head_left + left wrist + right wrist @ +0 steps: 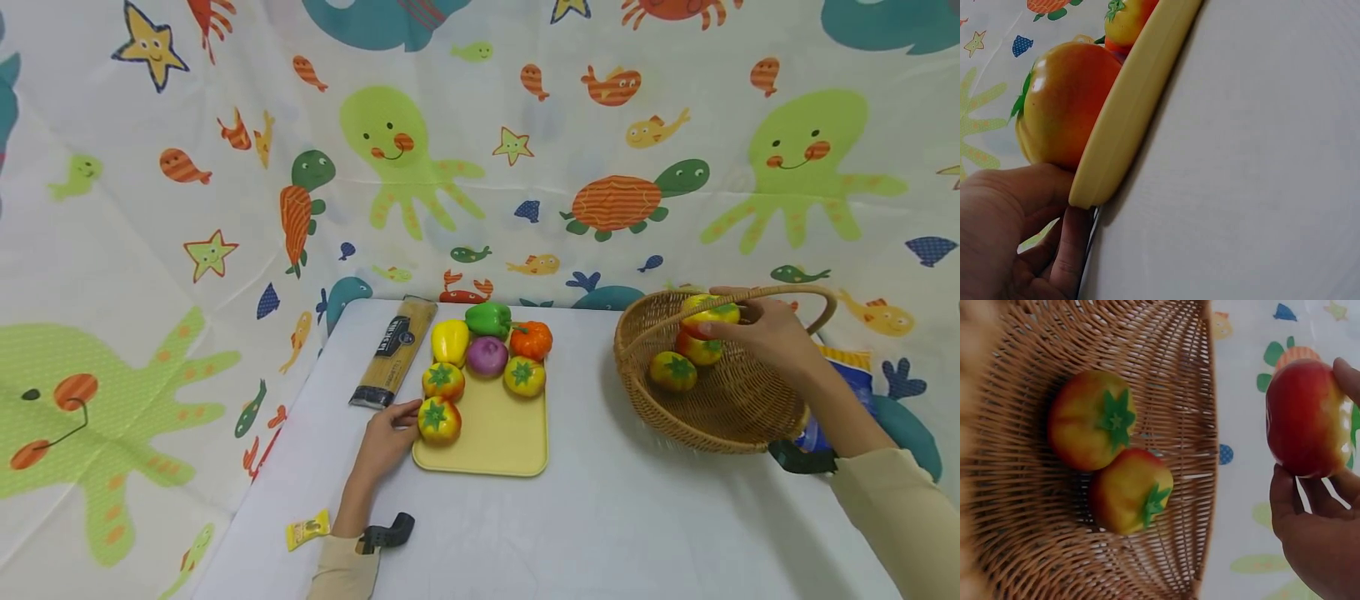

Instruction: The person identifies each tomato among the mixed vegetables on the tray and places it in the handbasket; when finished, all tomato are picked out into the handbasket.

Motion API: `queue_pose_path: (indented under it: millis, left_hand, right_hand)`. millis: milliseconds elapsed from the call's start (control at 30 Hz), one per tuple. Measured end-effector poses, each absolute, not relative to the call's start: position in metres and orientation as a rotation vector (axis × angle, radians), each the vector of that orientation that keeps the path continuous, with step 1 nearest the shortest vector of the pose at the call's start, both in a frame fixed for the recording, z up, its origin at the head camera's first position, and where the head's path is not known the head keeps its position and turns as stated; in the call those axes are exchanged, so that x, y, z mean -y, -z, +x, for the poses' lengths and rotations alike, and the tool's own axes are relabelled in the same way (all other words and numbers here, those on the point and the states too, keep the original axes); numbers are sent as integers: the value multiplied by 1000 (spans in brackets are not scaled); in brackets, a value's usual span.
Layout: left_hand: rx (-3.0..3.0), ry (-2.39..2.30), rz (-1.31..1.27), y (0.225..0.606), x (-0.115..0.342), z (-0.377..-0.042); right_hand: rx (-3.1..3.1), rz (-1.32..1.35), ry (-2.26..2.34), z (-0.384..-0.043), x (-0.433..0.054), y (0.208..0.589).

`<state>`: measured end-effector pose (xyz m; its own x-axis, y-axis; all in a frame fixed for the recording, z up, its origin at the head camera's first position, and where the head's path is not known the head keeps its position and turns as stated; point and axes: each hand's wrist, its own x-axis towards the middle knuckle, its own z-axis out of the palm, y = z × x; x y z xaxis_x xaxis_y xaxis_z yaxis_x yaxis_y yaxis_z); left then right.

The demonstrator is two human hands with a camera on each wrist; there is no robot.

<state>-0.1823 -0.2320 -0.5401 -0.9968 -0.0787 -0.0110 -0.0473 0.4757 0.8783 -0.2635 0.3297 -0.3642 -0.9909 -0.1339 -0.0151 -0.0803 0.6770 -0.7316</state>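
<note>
My right hand grips a red-and-yellow tomato with a green star-shaped top, lifted over the wicker basket. In the right wrist view, thumb and fingers span this tomato. Two more tomatoes, one upper and one lower, lie side by side inside the basket. My left hand is at the left edge of the yellow tray, pinching its rim in the left wrist view. Right beside those fingers sits a tomato on the tray.
Also on the tray are two tomatoes, a yellow pepper, a green pepper, a purple onion and an orange pumpkin. A spaghetti pack lies left of it. A small yellow packet is nearer; a blue bag stands behind the basket.
</note>
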Motion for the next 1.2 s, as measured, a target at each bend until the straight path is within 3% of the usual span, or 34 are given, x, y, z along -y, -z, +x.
queue_pose_path:
  millis: [600, 1200]
  left_hand:
    - [2668, 1591, 135, 542, 232, -183]
    - [2662, 1575, 141, 544, 228, -185]
  right_hand:
    - [-2712, -299, 1290, -323, -329, 400]
    - [-2728, -351, 1028, -344, -328, 431]
